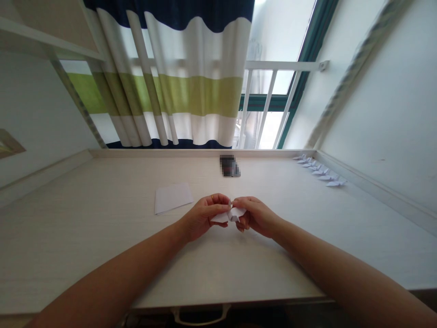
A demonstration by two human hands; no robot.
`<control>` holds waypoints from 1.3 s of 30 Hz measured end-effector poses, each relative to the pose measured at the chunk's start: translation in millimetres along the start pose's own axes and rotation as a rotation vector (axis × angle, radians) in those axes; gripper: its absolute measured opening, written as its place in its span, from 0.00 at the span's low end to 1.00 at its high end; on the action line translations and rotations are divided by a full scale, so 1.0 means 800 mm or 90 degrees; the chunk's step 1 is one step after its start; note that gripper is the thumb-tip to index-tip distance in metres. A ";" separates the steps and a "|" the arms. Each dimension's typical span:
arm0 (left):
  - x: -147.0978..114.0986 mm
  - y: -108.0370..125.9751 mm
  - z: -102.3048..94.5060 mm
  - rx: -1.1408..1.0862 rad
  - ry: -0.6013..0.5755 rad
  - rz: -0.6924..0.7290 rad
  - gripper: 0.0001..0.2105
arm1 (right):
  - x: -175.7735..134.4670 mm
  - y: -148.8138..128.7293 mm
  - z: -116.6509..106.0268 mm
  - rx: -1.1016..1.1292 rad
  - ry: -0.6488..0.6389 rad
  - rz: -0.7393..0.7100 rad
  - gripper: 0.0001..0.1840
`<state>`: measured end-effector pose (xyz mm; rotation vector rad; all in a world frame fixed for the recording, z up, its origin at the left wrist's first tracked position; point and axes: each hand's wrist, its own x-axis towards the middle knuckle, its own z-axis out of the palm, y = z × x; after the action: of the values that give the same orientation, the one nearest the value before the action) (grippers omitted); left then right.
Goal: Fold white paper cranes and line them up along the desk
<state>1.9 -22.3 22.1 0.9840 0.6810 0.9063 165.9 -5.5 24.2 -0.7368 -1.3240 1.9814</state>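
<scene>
L hand (205, 213) & R hand (257, 215) both pinch the same small folded paper (236, 213), btwn them over the white counter (218, 269). Just beyond L hand, to its left, I see flat white paper (173, 198). Farther fwd of both hands: dark item (228, 166), too blurry to ID. Well off R hand, fwd-right: row of folded paper pcs (320, 172).

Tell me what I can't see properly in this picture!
All in the head view:
- Folded paper: its full shape, partly covered by the fingers of the left hand and right hand.
- Dark thing on the desk: what it is, blurred into blocks.
- Row of small white folded papers: their exact folds, too small.
- Below the handle: cut off by the bottom edge.
</scene>
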 end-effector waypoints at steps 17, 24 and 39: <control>0.003 -0.003 0.005 0.055 0.067 -0.058 0.05 | -0.006 -0.019 -0.021 -0.202 -0.008 0.041 0.20; 0.005 -0.003 0.003 0.054 0.076 -0.052 0.06 | -0.002 -0.016 -0.023 -0.244 0.017 0.049 0.21; 0.015 -0.007 -0.010 0.025 0.182 0.068 0.10 | -0.010 -0.016 -0.012 -0.579 0.299 -0.316 0.16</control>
<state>2.6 -10.1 13.0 0.9411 0.8951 1.1453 180.6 -2.2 33.6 -1.0502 -1.8503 0.6991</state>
